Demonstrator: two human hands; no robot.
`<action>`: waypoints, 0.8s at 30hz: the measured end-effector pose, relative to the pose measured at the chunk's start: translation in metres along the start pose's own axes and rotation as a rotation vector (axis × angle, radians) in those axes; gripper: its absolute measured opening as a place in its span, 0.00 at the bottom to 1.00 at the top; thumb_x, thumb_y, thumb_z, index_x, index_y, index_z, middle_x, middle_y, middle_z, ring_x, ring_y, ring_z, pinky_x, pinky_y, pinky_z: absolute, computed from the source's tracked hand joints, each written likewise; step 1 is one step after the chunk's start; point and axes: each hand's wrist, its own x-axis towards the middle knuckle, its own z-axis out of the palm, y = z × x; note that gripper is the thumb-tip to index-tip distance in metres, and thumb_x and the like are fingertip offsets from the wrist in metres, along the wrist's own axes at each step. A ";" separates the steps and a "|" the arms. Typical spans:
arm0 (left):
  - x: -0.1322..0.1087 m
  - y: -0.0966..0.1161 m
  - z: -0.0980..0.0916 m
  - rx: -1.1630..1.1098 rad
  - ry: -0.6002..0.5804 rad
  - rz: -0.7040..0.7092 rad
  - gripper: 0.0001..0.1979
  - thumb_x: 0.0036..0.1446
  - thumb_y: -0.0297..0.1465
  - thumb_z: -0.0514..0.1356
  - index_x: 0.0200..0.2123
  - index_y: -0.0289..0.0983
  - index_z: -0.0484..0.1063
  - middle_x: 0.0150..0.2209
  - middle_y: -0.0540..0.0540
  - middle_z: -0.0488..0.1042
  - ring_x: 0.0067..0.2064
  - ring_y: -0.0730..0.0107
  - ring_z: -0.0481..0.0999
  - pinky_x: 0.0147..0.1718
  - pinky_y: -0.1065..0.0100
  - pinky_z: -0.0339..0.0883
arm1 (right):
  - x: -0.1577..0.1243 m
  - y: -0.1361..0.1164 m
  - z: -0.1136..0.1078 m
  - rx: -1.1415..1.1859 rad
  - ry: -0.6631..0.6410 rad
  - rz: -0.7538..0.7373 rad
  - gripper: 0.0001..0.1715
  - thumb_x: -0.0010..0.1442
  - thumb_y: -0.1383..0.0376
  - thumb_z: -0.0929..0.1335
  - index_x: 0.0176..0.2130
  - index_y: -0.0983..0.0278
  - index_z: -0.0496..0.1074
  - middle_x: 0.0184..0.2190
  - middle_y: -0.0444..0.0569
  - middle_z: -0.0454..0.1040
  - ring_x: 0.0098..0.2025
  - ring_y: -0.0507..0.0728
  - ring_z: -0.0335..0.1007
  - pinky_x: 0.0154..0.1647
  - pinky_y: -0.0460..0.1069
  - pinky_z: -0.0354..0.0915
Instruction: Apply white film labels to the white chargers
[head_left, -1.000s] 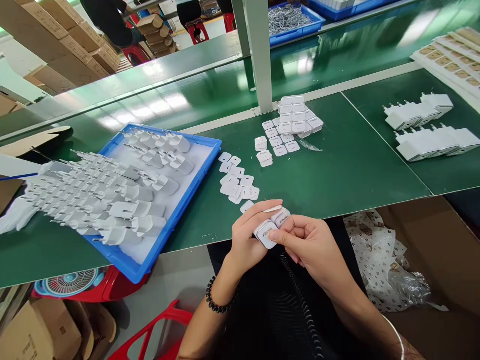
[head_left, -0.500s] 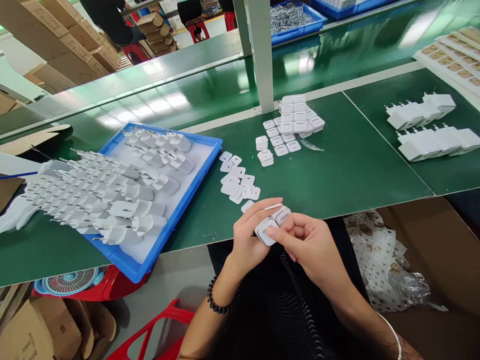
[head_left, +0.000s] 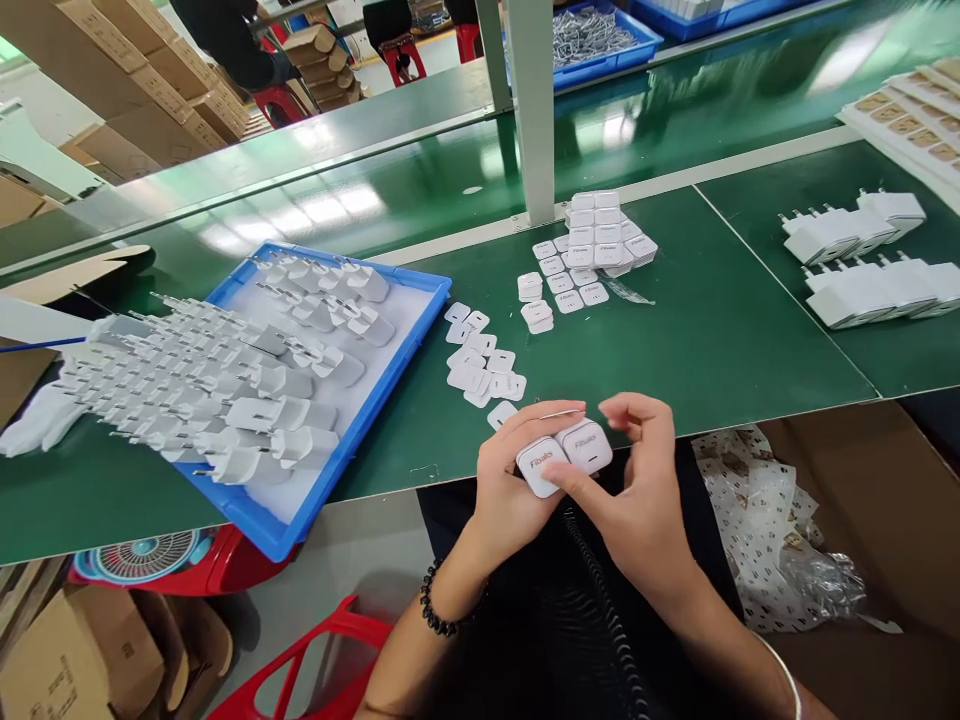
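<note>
Near the table's front edge, at the middle of the scene, I have two printed white blocks held up above the lap: the left block (head_left: 534, 458) and the right block (head_left: 588, 450). My left hand (head_left: 504, 482) is clamped around both, its fingers laid over the far side. My right hand (head_left: 651, 505) is looser: the thumb rests on the left block's face, while the index finger stands clear of the right block, well apart from the thumb.

To handle these well, I would judge, the left hand should back both blocks firmly so their faces stay level, and the thumb should press flat and evenly, from the middle outward, leaving the right block's small slot uncovered.

Counts: two blocks in hand. To the right on the green table (head_left: 679, 330), three white plugs lie in the far row (head_left: 855, 228) and three or four, overlapping, in the near row (head_left: 877, 290). Just beyond my left fingers is one single card (head_left: 501, 415); past it, roughly a dozen scattered labels (head_left: 480, 365), then two small stacks (head_left: 534, 302) and one larger pile (head_left: 596, 235). To the left, one blue tray (head_left: 367, 430) bears dozens of plugs (head_left: 217, 370), too crowded to count.
</note>
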 end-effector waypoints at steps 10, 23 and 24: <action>0.003 0.007 0.009 -0.064 0.039 0.005 0.15 0.54 0.21 0.67 0.45 0.41 0.79 0.48 0.44 0.80 0.48 0.63 0.81 0.45 0.64 0.78 | -0.006 0.000 0.011 0.317 -0.090 0.129 0.30 0.54 0.62 0.74 0.53 0.56 0.61 0.47 0.47 0.69 0.46 0.58 0.72 0.42 0.51 0.72; -0.007 0.006 0.009 -0.100 0.074 -0.078 0.17 0.49 0.32 0.73 0.44 0.40 0.79 0.47 0.42 0.80 0.46 0.59 0.82 0.42 0.61 0.79 | -0.013 0.018 0.016 -0.151 0.003 -0.258 0.43 0.48 0.54 0.77 0.57 0.61 0.61 0.51 0.59 0.71 0.49 0.68 0.72 0.47 0.62 0.72; -0.007 0.006 0.009 -0.107 0.074 -0.069 0.17 0.49 0.32 0.73 0.44 0.40 0.79 0.47 0.42 0.80 0.46 0.59 0.82 0.43 0.61 0.79 | -0.013 0.018 0.016 -0.151 0.000 -0.253 0.45 0.46 0.54 0.78 0.57 0.61 0.61 0.51 0.59 0.72 0.49 0.68 0.73 0.47 0.62 0.72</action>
